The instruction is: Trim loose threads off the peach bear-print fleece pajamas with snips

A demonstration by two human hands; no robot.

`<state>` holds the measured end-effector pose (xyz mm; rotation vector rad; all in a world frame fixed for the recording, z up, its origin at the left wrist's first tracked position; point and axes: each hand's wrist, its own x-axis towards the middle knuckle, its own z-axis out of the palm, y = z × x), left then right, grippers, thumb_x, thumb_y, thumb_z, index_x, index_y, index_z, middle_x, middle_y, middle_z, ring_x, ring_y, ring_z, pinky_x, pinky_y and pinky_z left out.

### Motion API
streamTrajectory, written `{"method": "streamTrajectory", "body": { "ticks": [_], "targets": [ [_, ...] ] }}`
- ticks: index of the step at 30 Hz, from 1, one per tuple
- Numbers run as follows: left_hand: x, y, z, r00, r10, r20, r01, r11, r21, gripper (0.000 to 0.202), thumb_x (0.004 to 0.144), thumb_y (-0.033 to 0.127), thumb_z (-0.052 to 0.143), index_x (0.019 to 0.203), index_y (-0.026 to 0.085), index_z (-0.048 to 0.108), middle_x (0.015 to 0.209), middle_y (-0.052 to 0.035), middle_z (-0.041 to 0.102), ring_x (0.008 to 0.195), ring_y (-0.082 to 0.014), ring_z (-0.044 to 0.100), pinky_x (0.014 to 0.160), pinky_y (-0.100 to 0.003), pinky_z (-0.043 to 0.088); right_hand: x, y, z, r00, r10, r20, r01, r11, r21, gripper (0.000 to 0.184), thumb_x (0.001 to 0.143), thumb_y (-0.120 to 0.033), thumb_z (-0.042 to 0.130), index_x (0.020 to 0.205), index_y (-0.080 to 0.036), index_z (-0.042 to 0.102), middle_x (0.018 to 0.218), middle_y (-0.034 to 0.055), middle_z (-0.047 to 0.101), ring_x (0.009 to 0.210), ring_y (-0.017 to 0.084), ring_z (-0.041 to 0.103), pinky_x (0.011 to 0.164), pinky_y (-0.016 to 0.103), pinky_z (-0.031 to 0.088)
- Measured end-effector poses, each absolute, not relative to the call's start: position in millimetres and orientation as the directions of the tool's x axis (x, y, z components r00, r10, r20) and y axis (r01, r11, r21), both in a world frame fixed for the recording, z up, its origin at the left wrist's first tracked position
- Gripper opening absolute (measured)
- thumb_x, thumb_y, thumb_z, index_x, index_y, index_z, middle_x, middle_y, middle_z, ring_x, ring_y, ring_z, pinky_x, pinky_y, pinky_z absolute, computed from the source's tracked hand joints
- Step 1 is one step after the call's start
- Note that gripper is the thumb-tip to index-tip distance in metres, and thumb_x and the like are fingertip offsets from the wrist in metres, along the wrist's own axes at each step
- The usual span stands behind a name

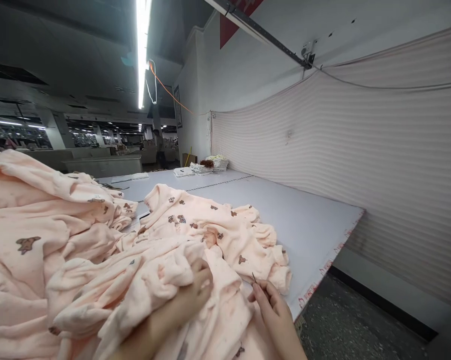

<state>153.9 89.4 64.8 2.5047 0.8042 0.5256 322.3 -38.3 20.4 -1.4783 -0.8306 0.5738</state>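
Note:
My left hand (197, 290) is closed on a bunched part of a pale pink fleecy garment (161, 270) printed with small brown bears. The wrist and forearm lie across the cloth. Lower right, the thumb and fingers of my right hand (272, 307) pinch a thin dark pointed tool (254, 277). Only its narrow tip shows, so its kind is unclear. This hand is just over the garment's edge, near the table's right side. More pink garments (202, 215) with the same print lie just beyond both hands, their sleeves and cuffs toward the right.
A large heap of pink garments (22, 215) fills the left side. The grey table (296, 215) has a right edge with red-printed tape. Folded white stacks (200, 168) stand at its far end. A striped cloth (323, 135) hangs along the wall. A person (159, 147) stands far back.

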Motion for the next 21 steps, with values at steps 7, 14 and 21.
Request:
{"method": "streamTrajectory", "body": {
  "ticks": [7,14,21],
  "targets": [
    [156.5,90.3,63.2,0.838,0.514,0.184,0.345,-0.76,0.55,0.009,0.07,0.017,0.055,0.072,0.021,0.062,0.104,-0.0079,0.064,0.104,-0.0297,0.054,0.1,-0.048,0.033,320.8,-45.8,-20.7,0.594,0.804,0.034,-0.03,0.064,-0.997,0.037,0.075,-0.055,0.061,0.077,-0.018,0.061,0.068,-0.0013,0.055,0.069,0.017,0.052,0.063,0.023,0.043],
    [90.5,149.2,116.4,0.532,0.842,0.096,-0.039,-0.088,0.995,0.025,0.083,0.03,0.04,0.064,0.019,0.054,0.056,0.004,0.058,0.062,-0.0141,0.057,0.076,-0.032,0.05,320.2,-49.9,-26.5,0.679,0.728,0.094,0.122,0.015,-0.992,0.028,0.071,-0.037,0.061,0.093,-0.019,0.062,0.08,0.002,0.065,0.082,0.022,0.061,0.076,0.029,0.046],
    [109.4,107.1,107.9,0.758,0.652,-0.014,0.411,-0.461,0.787,0.024,0.065,0.044,0.068,0.073,0.022,0.069,0.063,0.0019,0.063,0.063,-0.0195,0.056,0.057,-0.022,0.041,305.1,-22.4,-0.3,0.577,0.786,0.223,0.239,0.098,-0.966,0.021,0.085,-0.037,0.052,0.08,-0.018,0.06,0.075,0.0002,0.062,0.074,0.017,0.058,0.069,0.024,0.045]
  ]
}}
